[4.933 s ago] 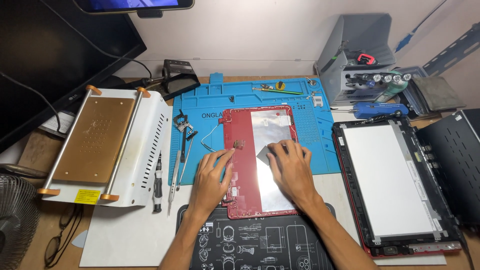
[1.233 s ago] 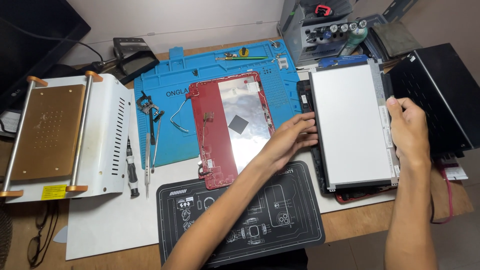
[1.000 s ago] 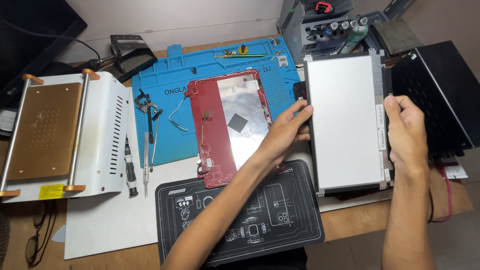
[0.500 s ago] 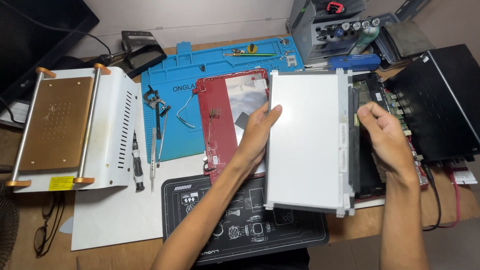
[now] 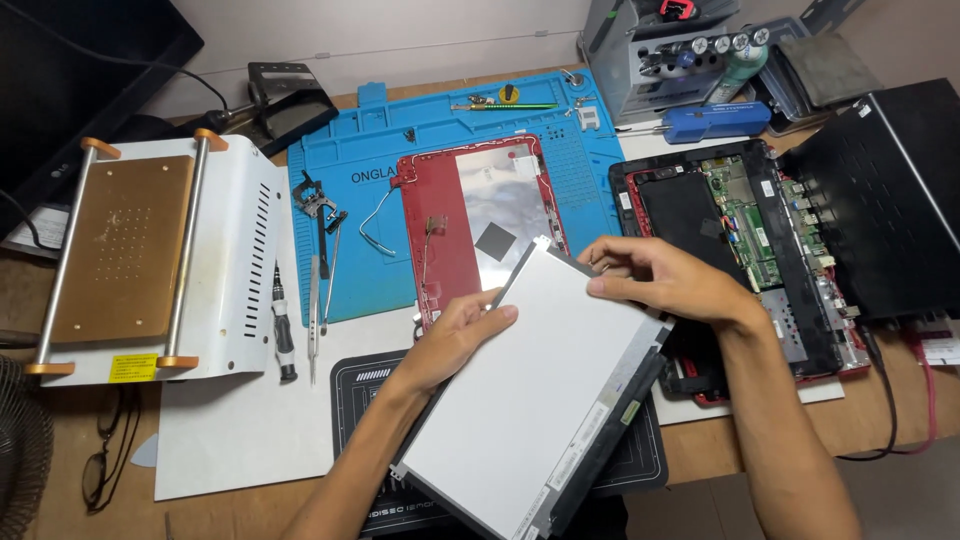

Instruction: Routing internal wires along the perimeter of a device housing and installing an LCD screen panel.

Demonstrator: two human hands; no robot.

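I hold a bare white laptop screen panel (image 5: 535,385) tilted over the front of the desk, above a black work mat (image 5: 372,388). My left hand (image 5: 452,335) grips its left edge. My right hand (image 5: 660,278) pinches its upper right edge. Behind the panel lies a red laptop lid (image 5: 450,215) with a silver inner lining, resting on a blue repair mat (image 5: 360,190). To the right sits the opened laptop base (image 5: 740,230), its green circuit board exposed.
A white and copper heating plate machine (image 5: 140,255) stands at the left. A screwdriver (image 5: 283,325), tweezers (image 5: 314,310) and pliers lie beside it. A grey tool rack (image 5: 670,50) and a blue tool sit at the back, a black case (image 5: 890,190) at the right. Glasses (image 5: 100,465) lie front left.
The screen panel has been lifted off the laptop base at the right, carried left and toward me, and turned to a diagonal. The base's circuit board is now uncovered.
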